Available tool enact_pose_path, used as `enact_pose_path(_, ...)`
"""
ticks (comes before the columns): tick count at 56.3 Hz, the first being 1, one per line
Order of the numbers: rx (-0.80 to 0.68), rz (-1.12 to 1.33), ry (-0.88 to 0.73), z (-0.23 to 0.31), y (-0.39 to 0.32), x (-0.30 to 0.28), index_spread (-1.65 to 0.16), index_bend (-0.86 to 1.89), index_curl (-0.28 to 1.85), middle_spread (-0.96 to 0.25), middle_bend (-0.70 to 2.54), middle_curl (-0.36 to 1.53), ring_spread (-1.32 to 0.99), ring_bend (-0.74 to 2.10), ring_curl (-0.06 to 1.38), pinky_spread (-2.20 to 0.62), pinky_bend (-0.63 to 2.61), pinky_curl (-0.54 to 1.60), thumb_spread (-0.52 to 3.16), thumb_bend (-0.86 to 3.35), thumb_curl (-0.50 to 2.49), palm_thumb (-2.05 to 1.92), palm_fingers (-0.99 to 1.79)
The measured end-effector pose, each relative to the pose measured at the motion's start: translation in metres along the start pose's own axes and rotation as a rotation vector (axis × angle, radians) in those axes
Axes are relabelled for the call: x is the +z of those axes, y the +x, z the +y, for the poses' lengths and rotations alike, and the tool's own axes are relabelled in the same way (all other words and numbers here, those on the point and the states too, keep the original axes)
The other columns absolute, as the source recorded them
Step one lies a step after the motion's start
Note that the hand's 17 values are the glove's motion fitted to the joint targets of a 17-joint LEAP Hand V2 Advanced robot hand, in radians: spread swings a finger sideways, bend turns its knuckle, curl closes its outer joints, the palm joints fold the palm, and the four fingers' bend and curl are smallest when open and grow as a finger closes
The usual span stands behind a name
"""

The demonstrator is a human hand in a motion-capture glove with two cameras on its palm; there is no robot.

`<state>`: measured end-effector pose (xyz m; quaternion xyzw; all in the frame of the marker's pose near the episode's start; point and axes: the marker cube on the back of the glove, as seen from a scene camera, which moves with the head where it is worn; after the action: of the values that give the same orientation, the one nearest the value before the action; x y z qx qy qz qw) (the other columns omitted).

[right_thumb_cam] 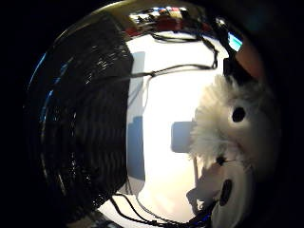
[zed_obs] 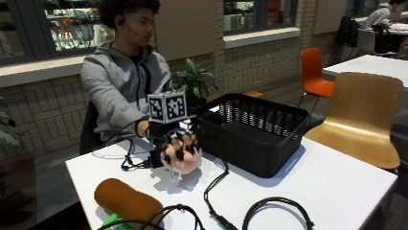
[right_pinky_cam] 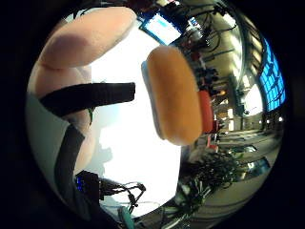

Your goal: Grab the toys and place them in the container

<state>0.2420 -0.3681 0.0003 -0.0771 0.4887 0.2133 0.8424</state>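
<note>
White counter (zed_obs: 331,182) carrying a black mesh container (zed_obs: 255,129), which is standing open-topped just beside the raised right hand (zed_obs: 182,153). The hand is hovering above the counter with its fingers curling round a white fluffy toy (right_thumb_cam: 228,123); in the outside view the toy is lying mostly hidden behind the fingers, and only its fur and dark eye are showing in the thumb-side palm view. A brown bun-shaped toy (zed_obs: 126,200) is resting near the counter's front edge, partly covered by black cables (zed_obs: 217,211), with something green beneath it being hard to identify
</note>
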Motion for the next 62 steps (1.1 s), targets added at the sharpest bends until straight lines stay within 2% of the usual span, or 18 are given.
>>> enact_pose_path(10, -0.141, -0.198, 0.152, 0.007, -0.035, -0.085, -0.3, 0.33, 0.46, -0.13, 0.3, 0.31, -0.26, 0.74, 0.33, -0.29, 1.05, 0.41, 1.11, 0.3, 0.62, 0.77, 0.7)
enact_pose_path(23, -0.416, -0.335, 0.257, 0.045, -0.136, -0.165, -0.32, 0.36, 0.54, -0.15, 0.34, 0.37, -0.3, 0.75, 0.36, -0.3, 1.07, 0.42, 0.99, 0.27, 0.7, 0.79, 0.67)
enact_pose_path(36, -0.5, -0.359, 0.207, 0.058, -0.198, -0.161, -0.33, 0.36, 0.63, -0.17, 0.37, 0.44, -0.32, 0.76, 0.4, -0.29, 1.1, 0.43, 0.93, 0.23, 0.76, 0.78, 0.63)
enact_pose_path(45, -0.515, -0.362, 0.069, 0.041, -0.198, -0.145, -0.34, 0.36, 0.68, -0.18, 0.37, 0.49, -0.33, 0.78, 0.43, -0.28, 1.11, 0.44, 0.95, 0.21, 0.79, 0.78, 0.56)
enact_pose_path(48, -0.536, -0.346, -0.025, 0.036, -0.193, -0.14, -0.33, 0.37, 0.71, -0.16, 0.36, 0.5, -0.31, 0.71, 0.43, -0.24, 1.12, 0.45, 1.05, 0.23, 0.78, 0.77, 0.38)
enact_pose_path(50, -0.56, -0.343, -0.07, 0.033, -0.187, -0.138, -0.33, 0.42, 0.72, -0.13, 0.25, 0.48, -0.26, 0.55, 0.4, -0.16, 1.12, 0.46, 1.13, 0.2, 0.74, 0.7, 0.07)
enact_pose_path(51, -0.572, -0.347, -0.082, 0.032, -0.184, -0.137, -0.33, 0.4, 0.71, -0.11, 0.2, 0.46, -0.21, 0.44, 0.38, -0.13, 1.13, 0.47, 1.15, 0.14, 0.7, 0.6, -0.17)
enact_pose_path(54, -0.592, -0.39, -0.077, 0.028, -0.174, -0.136, -0.34, 0.25, 0.65, -0.09, 0.14, 0.42, -0.14, 0.23, 0.32, -0.06, 1.08, 0.43, 1.19, 0.03, 0.62, 0.44, -0.45)
enact_pose_path(58, -0.583, -0.504, -0.03, 0.025, -0.159, -0.137, -0.35, 0.14, 0.57, -0.07, 0.09, 0.37, -0.09, 0.13, 0.26, -0.01, 1.03, 0.4, 1.23, -0.03, 0.56, 0.34, -0.36)
enact_pose_path(62, -0.576, -0.587, -0.024, 0.021, -0.136, -0.137, -0.35, 0.11, 0.5, -0.06, 0.11, 0.35, -0.07, 0.17, 0.24, 0.02, 1.03, 0.38, 1.26, -0.03, 0.52, 0.29, -0.22)
